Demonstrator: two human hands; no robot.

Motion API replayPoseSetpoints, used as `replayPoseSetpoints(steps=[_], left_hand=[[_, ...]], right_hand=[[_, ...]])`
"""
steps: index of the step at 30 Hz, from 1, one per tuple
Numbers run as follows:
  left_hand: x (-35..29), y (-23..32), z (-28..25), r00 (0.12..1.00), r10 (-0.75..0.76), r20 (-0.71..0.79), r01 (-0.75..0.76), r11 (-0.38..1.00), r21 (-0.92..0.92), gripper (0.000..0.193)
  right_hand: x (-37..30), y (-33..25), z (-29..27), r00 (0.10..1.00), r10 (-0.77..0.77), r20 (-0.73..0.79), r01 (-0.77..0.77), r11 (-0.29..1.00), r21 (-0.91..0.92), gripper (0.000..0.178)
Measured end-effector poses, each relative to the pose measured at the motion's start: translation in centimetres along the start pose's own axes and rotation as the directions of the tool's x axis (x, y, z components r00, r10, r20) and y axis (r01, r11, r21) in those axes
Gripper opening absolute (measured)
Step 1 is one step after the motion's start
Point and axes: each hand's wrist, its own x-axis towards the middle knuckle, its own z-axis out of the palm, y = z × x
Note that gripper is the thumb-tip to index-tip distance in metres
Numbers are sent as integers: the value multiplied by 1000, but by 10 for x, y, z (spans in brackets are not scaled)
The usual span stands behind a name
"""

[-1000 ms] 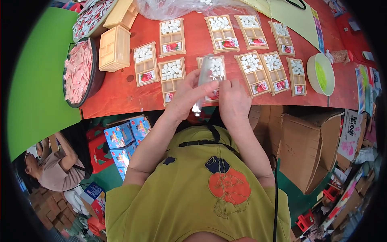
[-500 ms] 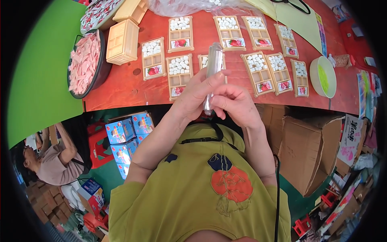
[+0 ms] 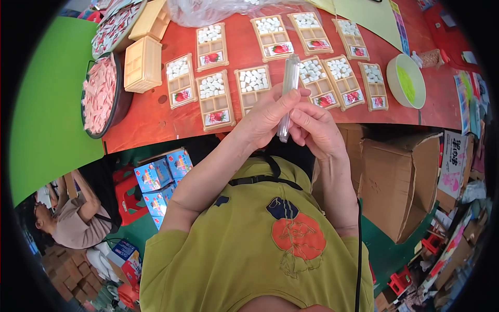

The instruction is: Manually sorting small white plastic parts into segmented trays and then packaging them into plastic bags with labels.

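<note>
My left hand (image 3: 271,115) is closed around a slim, upright bundle of clear plastic pieces (image 3: 289,86), seen edge-on; their exact kind is unclear. Thumb and fingers of my right hand (image 3: 318,127) pinch the lower part of the same bundle. Both hands are above the table's near edge. Just beyond them, a cream compartment tray (image 3: 253,97) holds small white marshmallow-like pieces, its near end partly hidden by my left hand. To its left lies another such tray (image 3: 214,104), with a strawberry-printed sachet (image 3: 217,117) in its near compartment.
Several more filled trays stand across the red table (image 3: 156,122). At left are a black tub of pink sachets (image 3: 100,93) and stacked cream trays (image 3: 143,65). A pale bowl (image 3: 417,86) with something green stands right. Below the table is an open cardboard box (image 3: 387,187). Another person (image 3: 80,221) works at far left.
The view has shifted, so the trays appear farther left. Both hands keep hold of the plastic bundle, which now appears slightly to the right, uncovering more of the tray behind it.
</note>
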Motion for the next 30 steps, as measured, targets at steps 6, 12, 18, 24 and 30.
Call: replayPoseSetpoints(steps=[6, 12, 18, 24, 30], left_hand=[[20, -23, 11, 972, 172, -161, -151, 979, 135, 69], [31, -24, 15, 969, 101, -225, -81, 992, 98, 70], [38, -20, 14, 963, 10, -270, 7, 998, 63, 70], [22, -14, 17, 924, 164, -347, -26, 929, 370, 68], [40, -14, 23, 983, 96, -159, -48, 958, 284, 62]], right_hand=[[-7, -5, -3, 938, -205, -278, 101, 933, -346, 11], [9, -24, -45, 729, -527, -436, 26, 659, -752, 10], [25, -19, -68, 671, -694, -261, -22, 333, -943, 8], [28, -18, -73, 665, -745, -52, -4, 66, -998, 17], [30, -13, -67, 701, -708, -91, -140, -11, -990, 17]])
